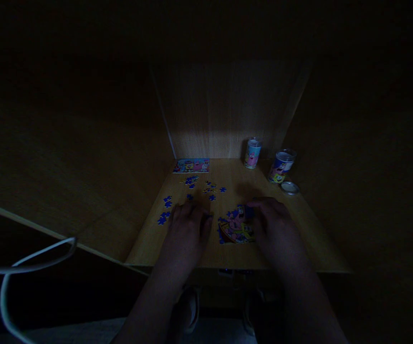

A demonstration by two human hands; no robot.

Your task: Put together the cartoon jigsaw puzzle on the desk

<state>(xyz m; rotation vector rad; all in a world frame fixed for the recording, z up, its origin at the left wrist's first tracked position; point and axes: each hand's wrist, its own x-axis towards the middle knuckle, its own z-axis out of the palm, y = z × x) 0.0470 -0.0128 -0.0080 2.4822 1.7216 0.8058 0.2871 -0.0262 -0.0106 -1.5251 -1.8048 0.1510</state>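
Note:
The scene is very dim. My left hand (188, 224) lies palm down on the wooden desk (149, 246), fingers spread, near loose blue puzzle pieces (164, 210). A partly assembled cartoon puzzle (235, 228) sits between my hands. My right hand (274, 222) rests at the puzzle's right edge, fingertips on a dark blue piece (249, 211) at its upper right corner. Whether the piece is gripped or only touched is unclear.
More loose pieces (206, 184) are scattered mid-desk. A cartoon picture card (191, 166) lies at the back left. Two cartoon tins (252, 153) (280, 167) stand at the back right, a round lid (290, 188) beside them. Wooden walls enclose the desk. A white cable (30, 260) hangs at left.

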